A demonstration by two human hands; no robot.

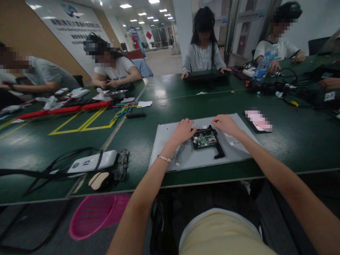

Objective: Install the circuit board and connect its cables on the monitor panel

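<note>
A grey flat panel [164, 141], looking like the back of a screen, lies on the table in front of me. On it sits a black bracket [219, 150] with a green circuit board [203, 141] in it. My left hand [183, 131] rests on the panel, fingers slightly bent and apart, its thumb by the bracket's left edge. Thumb and fingers of my right hand [226, 124] come together near the bracket's upper right corner; whatever lies between them is too small to make out. Grey cables [180, 152] lie below my left hand.
Right of the panel lies a phone [258, 121]. To the left are a white power strip-like box [92, 161], a mouse [99, 180] and glasses [122, 161]. A pink basket [92, 216] stands below the table edge. Several co-workers sit around; a bottle [262, 65] stands far right.
</note>
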